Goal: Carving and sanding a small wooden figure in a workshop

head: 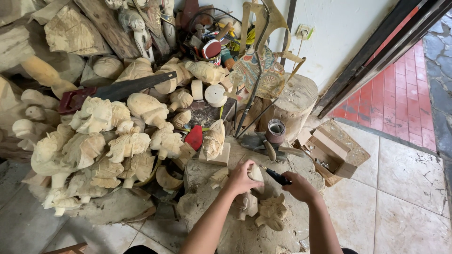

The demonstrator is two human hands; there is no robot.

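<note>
I am gripping a pale cream wooden carving point(255, 173) in my left hand point(241, 178) and a black-handled tool point(278, 177) in my right hand point(299, 186). Pale unpainted carvings point(94, 141) are crowding the left, a saw point(113, 90) is showing a red handle and dark blade, and red floor tiles point(391, 94) are glowing beyond the off-white ones point(409, 197).
</note>
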